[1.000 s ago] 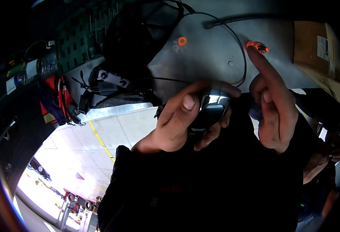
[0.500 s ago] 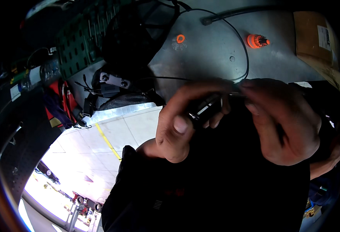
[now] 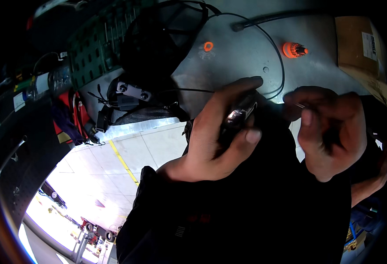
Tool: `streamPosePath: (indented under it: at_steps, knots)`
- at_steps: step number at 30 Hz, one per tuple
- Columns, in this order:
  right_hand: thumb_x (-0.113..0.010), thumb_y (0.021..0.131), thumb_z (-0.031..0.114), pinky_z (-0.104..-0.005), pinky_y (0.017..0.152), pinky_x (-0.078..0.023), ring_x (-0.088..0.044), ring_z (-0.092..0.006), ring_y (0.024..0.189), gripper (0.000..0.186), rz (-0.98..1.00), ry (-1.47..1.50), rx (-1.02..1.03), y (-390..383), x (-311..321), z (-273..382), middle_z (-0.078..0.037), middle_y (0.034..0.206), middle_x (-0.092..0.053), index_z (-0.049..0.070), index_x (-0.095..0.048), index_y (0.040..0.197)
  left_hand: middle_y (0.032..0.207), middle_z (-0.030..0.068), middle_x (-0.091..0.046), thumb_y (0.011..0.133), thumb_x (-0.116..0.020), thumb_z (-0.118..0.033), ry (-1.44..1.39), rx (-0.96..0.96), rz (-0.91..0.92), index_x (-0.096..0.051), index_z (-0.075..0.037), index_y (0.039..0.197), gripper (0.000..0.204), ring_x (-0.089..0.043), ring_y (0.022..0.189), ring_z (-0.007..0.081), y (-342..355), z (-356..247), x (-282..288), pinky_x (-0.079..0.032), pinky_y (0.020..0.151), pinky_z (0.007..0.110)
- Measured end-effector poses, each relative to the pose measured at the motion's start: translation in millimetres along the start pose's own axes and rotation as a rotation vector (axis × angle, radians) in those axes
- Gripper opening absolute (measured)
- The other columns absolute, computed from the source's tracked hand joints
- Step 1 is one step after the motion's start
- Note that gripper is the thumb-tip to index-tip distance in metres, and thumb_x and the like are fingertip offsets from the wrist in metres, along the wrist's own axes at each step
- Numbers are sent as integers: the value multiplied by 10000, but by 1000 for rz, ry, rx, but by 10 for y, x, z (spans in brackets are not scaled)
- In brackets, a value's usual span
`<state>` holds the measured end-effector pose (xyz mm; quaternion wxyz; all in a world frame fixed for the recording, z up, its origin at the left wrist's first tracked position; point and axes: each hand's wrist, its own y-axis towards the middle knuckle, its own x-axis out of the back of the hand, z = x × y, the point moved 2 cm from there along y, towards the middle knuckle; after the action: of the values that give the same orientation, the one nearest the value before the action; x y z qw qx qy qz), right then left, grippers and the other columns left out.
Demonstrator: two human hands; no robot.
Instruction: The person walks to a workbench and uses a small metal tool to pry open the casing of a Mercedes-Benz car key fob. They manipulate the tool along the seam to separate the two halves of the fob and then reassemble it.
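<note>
My left hand (image 3: pixel 215 141) is closed around a short dark, shiny object (image 3: pixel 243 110), rounded with bright reflections; its kind is unclear. The forefinger stretches along the object's far side, and the thumb lies at its near side. To the right and a little apart, my right hand (image 3: pixel 334 127) pinches a small, thin metal piece (image 3: pixel 300 105) between thumb and forefinger. Only its bright tip shows; the fingers cover the rest. Beyond the hands, a thin black cable (image 3: pixel 283 66) loops over the metal table (image 3: pixel 242 57).
On the table stand an orange bit holder (image 3: pixel 294 50) and a clear piece with an orange ring (image 3: pixel 208 46). A cardboard box (image 3: pixel 354 44) is at far right. To the left lie a black bag (image 3: pixel 158 48), a green tool tray (image 3: pixel 85 66) and a black strap with a grey plate (image 3: pixel 132 91).
My hands have moved apart. The left hand has turned with the dark object, its thumb now nearer the middle. The right hand has drawn back rightward, and the small metal piece shows in its pinch.
</note>
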<state>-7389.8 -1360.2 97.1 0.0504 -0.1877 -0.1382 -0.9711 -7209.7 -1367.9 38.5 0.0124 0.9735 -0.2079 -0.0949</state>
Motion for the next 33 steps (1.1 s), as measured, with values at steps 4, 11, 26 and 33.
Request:
streamPosePath:
  at_steps: [4,11,26,33]
  knots:
    - [-600,853,-62,-230,623,-492,-619,-149,696,160,-12,-128,8,49,-43,-23,-174,907,-659,-61,-578,1012,985,129,-575,930,-558,-355,138,-19,-53,-401,91,1307,605,-515,683,96,16,24,24,-406,608,225]
    - [-618,818,-97,-223,623,-495,-638,-158,735,237,63,-230,100,93,-53,-39,-171,934,-667,-65,-645,1051,1046,160,-586,927,-531,-260,12,37,-202,-393,80,1331,546,-487,622,98,27,48,49,-364,542,213]
    - [-746,689,-117,-261,582,-558,-696,-219,692,242,-24,-279,224,91,-192,-13,-156,792,-686,-63,-661,909,797,116,-588,914,-553,-422,-206,157,-126,-382,131,1298,694,-522,533,118,-21,-33,-72,-372,464,221]
    - [-749,696,-95,-261,571,-550,-692,-208,677,221,-52,-342,221,76,-200,-9,-138,783,-689,-49,-666,895,944,124,-585,909,-552,-457,-101,168,-53,-372,122,1320,733,-516,599,112,-42,-27,-42,-391,526,230]
